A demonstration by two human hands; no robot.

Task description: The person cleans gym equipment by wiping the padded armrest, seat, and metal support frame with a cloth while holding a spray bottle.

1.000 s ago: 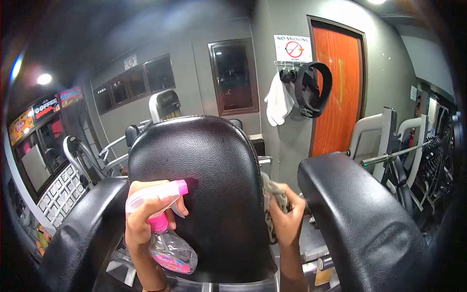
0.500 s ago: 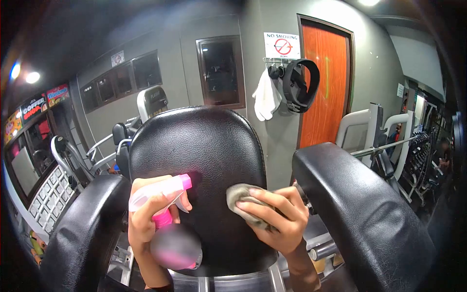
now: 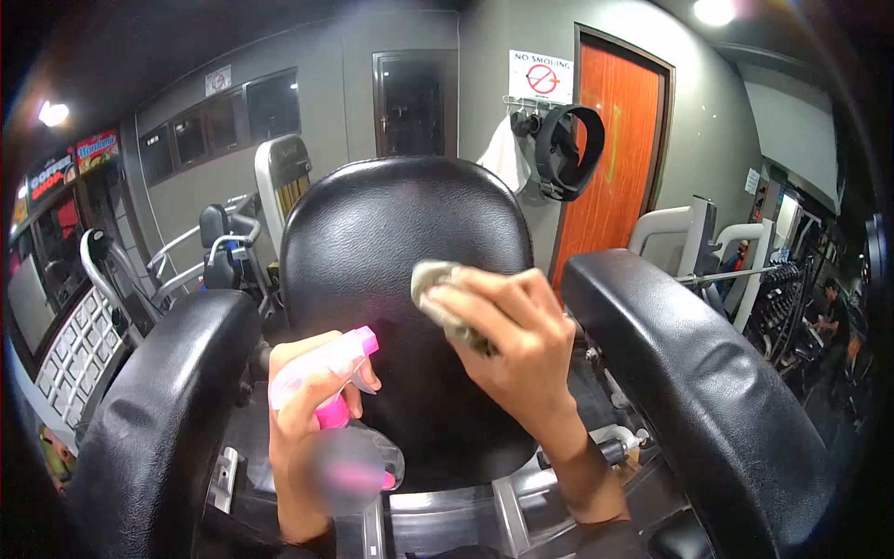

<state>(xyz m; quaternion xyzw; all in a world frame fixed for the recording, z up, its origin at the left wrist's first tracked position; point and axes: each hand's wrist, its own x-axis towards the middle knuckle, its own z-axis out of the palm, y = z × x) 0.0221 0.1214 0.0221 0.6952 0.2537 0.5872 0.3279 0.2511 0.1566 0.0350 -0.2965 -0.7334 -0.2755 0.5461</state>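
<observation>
My left hand (image 3: 307, 396) is wrapped round the neck of a spray bottle (image 3: 328, 365) with a pink nozzle, its body hanging below and partly blurred. The nozzle points to the right, in front of a black padded backrest (image 3: 391, 228). In my right hand (image 3: 521, 345) is a bunched greyish cloth (image 3: 438, 284), pinched under the fingers and held at the middle of the backrest. Whether the cloth presses on the padding I cannot tell for sure.
Black padded arms flank the backrest, one on the left (image 3: 172, 410) and one on the right (image 3: 689, 363). Behind stand a wooden door (image 3: 615, 149), a hanging black belt (image 3: 570, 154) and a white towel (image 3: 507, 158). A person (image 3: 831, 317) is at the far right beside dumbbell racks.
My right hand has moved up with the cloth, higher on the backrest. My left hand and the spray bottle have shifted slightly right. The view has shifted somewhat.
</observation>
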